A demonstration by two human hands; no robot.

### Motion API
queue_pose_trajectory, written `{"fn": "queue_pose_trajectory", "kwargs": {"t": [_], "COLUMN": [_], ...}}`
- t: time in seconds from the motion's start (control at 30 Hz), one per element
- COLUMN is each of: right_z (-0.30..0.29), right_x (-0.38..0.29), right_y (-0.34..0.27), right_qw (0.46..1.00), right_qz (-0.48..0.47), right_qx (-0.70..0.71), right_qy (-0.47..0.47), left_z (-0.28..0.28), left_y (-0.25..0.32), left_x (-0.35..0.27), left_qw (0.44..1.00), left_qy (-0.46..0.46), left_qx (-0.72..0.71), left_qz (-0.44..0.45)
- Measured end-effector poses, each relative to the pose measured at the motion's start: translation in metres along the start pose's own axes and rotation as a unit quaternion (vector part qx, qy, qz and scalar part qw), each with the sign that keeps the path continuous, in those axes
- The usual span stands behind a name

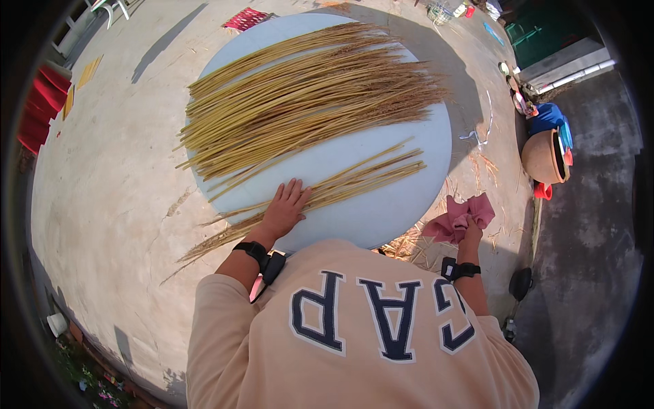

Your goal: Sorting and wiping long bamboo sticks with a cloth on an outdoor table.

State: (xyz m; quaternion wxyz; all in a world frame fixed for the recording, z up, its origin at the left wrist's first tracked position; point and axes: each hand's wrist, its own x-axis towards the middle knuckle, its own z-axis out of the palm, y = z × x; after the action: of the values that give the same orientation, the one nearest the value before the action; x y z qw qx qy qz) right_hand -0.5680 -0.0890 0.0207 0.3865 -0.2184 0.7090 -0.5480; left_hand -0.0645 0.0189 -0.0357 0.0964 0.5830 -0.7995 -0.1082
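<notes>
On a round pale-blue tabletop (327, 225), my left hand (286, 208) lies palm down, fingers spread, across a small bundle of dry plant stalks (368, 176). The feathery heads of that bundle reach past the table's edge at the lower left. My right hand (472, 229) grips a crumpled pink cloth (457, 217) just off the table's right side. Farther back, a broad layer of yellow stalks (286, 105) covers much of the tabletop, its brown heads pointing right. What lies under my left palm is hidden.
Loose straw (409, 243) litters the concrete floor (112, 194) around the table. To the right stand a clay pot (541, 156) and a blue container (549, 117) along a ledge. A red patterned cloth (246, 19) lies beyond the table, and a white chair (110, 10) stands at upper left.
</notes>
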Motion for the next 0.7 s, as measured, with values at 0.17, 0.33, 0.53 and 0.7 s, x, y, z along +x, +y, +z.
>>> {"fn": "queue_pose_trajectory", "kwargs": {"t": [0.17, 0.33, 0.53, 0.7], "right_z": [-0.038, -0.072, -0.127, -0.145], "right_x": [0.007, 0.007, 0.005, -0.007], "right_y": [0.043, 0.064, 0.083, 0.082], "right_qw": [0.997, 0.998, 0.996, 0.996], "right_qz": [0.067, 0.062, 0.079, 0.068], "right_qx": [0.038, 0.004, 0.002, 0.023], "right_qy": [-0.004, 0.011, 0.04, 0.061], "left_z": [-0.021, -0.014, -0.03, -0.008], "left_y": [0.01, -0.019, -0.047, -0.058], "left_x": [0.001, 0.019, 0.063, 0.076], "left_qw": [0.998, 0.978, 0.976, 0.972], "left_qy": [-0.048, 0.133, 0.077, 0.037], "left_qx": [-0.023, 0.009, 0.083, 0.129], "left_qz": [-0.033, -0.163, -0.186, -0.191]}}
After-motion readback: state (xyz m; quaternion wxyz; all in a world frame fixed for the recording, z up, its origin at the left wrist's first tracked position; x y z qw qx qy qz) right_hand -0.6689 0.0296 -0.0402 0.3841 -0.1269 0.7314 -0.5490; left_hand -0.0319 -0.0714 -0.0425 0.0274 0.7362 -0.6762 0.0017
